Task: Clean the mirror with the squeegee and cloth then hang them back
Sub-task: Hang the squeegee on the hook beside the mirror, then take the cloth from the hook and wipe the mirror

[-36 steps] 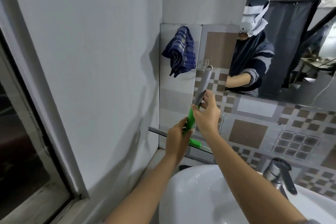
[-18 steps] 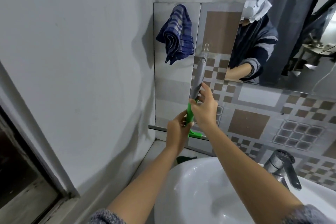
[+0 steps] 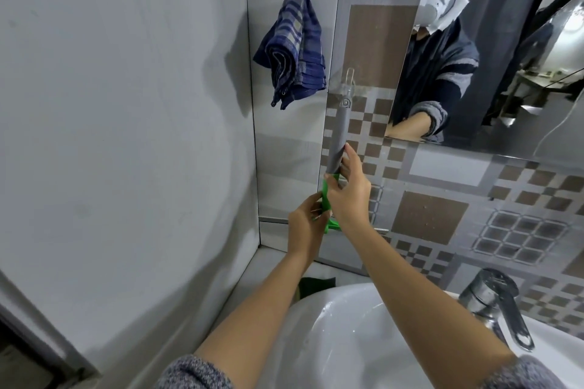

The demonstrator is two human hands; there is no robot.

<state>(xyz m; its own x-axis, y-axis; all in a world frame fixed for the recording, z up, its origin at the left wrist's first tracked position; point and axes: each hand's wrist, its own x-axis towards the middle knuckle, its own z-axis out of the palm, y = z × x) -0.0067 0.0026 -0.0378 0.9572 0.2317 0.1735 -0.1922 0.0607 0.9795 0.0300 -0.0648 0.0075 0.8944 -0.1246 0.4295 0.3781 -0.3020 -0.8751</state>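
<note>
The squeegee [image 3: 338, 133] has a grey handle and a green head, and stands upright against the tiled wall. Its top loop sits right at a clear wall hook [image 3: 349, 75]. My right hand [image 3: 347, 193] grips the lower handle where grey meets green. My left hand [image 3: 305, 224] holds the green head at the bottom. A blue plaid cloth [image 3: 292, 47] hangs on the wall panel to the left of the hook. The mirror [image 3: 493, 50] fills the upper right and reflects a person.
A white sink [image 3: 347, 335] lies below my arms, with a chrome faucet [image 3: 496, 303] at its right. A dark green object [image 3: 316, 286] lies on the ledge behind the sink. A grey wall runs down the left, with a window frame at the lower left corner.
Both hands have lifted the squeegee upward, bringing its top loop to the clear hook. The camera tilted down, so the cloth and mirror sit higher in the picture.
</note>
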